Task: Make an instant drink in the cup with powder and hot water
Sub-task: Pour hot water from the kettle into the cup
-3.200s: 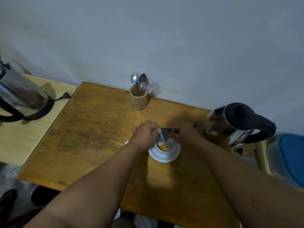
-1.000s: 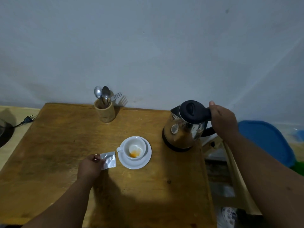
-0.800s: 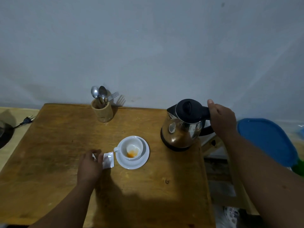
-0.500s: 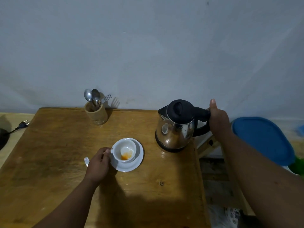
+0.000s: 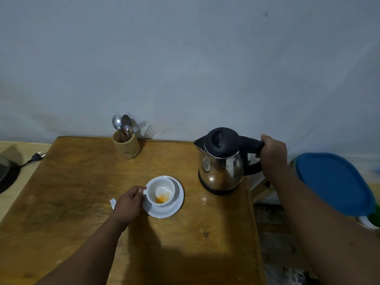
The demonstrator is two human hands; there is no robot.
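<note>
At bench centre, my left hand pinches the white ceramic cup by its handle, orange powder inside; my right hand, at two o'clock, grips the steel kettle. I should pour slowly and keep the spout low.

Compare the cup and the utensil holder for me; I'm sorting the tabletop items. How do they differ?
The cup is white with a handle; the holder is brown, with no handle showing. The cup holds orange powder on a saucer; the holder holds spoons and a fork, on the table. Both are upright and open-topped.
</note>
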